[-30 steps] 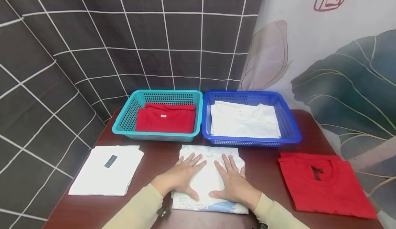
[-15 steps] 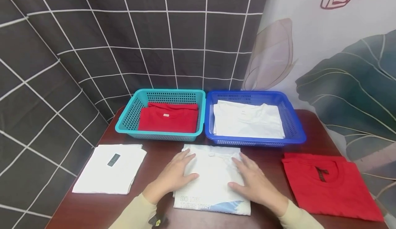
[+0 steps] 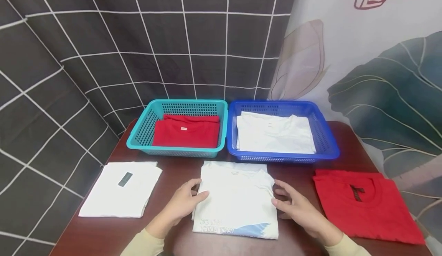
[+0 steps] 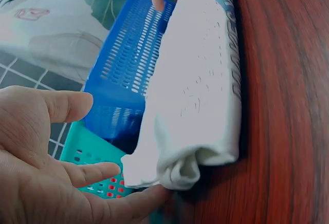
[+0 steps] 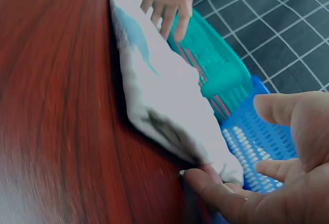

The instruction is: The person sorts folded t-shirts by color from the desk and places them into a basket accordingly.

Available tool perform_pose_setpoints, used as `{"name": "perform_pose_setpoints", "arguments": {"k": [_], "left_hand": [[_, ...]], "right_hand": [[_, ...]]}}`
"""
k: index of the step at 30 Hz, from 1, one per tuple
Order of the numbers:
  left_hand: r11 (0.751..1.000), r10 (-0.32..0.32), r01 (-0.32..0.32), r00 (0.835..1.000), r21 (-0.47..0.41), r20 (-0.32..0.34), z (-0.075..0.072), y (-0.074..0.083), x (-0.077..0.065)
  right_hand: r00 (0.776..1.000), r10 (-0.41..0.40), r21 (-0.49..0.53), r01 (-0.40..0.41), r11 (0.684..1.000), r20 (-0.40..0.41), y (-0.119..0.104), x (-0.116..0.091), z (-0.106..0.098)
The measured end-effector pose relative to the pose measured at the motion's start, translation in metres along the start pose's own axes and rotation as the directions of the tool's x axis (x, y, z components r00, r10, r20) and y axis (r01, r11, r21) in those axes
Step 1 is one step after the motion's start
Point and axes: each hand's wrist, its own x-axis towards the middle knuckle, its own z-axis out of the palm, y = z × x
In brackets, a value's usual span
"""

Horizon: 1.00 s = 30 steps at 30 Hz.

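Observation:
A folded white T-shirt (image 3: 236, 198) with grey lettering and a blue print lies at the table's front middle. My left hand (image 3: 181, 202) is at its left edge, thumb apart from the fingers. In the left wrist view a low fingertip touches the underside of the folded edge (image 4: 180, 175), while the thumb stays off the cloth. On the opposite side is my right hand (image 3: 298, 208), its fingers parted. The right wrist view has a fingertip at the shirt's lower corner (image 5: 221, 170), with the thumb raised clear. Neither hand grips the shirt.
Behind the shirt stand a teal basket (image 3: 138, 148) with folded red clothing (image 3: 186, 133) and a blue basket (image 3: 324, 154) with folded white clothing (image 3: 276, 135). Another folded white shirt (image 3: 117, 194) lies at left, a folded red shirt (image 3: 369, 210) at right, on the brown table (image 3: 176, 167).
Both hands lay spread flat on the white T-shirt a second ago. They have lifted and moved apart, out to its left and right edges. The shirt stays in place.

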Motion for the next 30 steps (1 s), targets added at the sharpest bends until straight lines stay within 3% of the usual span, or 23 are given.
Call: {"name": "perform_pose_setpoints", "arguments": {"k": [3,8,12,16,20,25,28,30], "left_hand": [[0.993,-0.037,0.038,0.999,-0.116,0.012,0.004,-0.002,0.004],[0.966,-0.056,0.068,0.997,-0.250,0.055,0.008,-0.005,0.011],[0.947,-0.034,0.067,0.993,-0.314,0.110,0.012,-0.006,0.016],[0.951,-0.017,0.050,0.994,-0.305,0.110,0.016,-0.008,0.019],[0.952,0.006,0.031,0.993,-0.306,0.118,0.017,-0.012,0.023],[0.931,0.040,0.040,0.977,-0.364,0.210,0.017,-0.016,0.029],[0.917,0.065,0.042,0.965,-0.396,0.253,0.017,-0.018,0.031],[0.921,0.077,0.030,0.963,-0.388,0.257,0.017,-0.019,0.032]], "right_hand": [[0.997,0.059,0.168,-0.068,0.983,0.056,0.001,0.005,0.007],[0.986,0.055,0.304,-0.102,0.947,0.158,0.001,0.016,0.013],[0.990,0.040,0.253,-0.073,0.965,0.135,-0.001,0.023,0.016],[0.995,0.037,0.176,-0.052,0.983,0.090,-0.004,0.025,0.021],[0.988,0.035,0.287,-0.076,0.955,0.148,-0.004,0.027,0.022],[0.976,0.024,0.398,-0.111,0.910,0.215,0.000,0.032,0.020],[0.971,-0.003,0.387,-0.093,0.917,0.241,0.003,0.036,0.020],[0.971,-0.011,0.357,-0.078,0.931,0.240,0.006,0.038,0.020]]}}
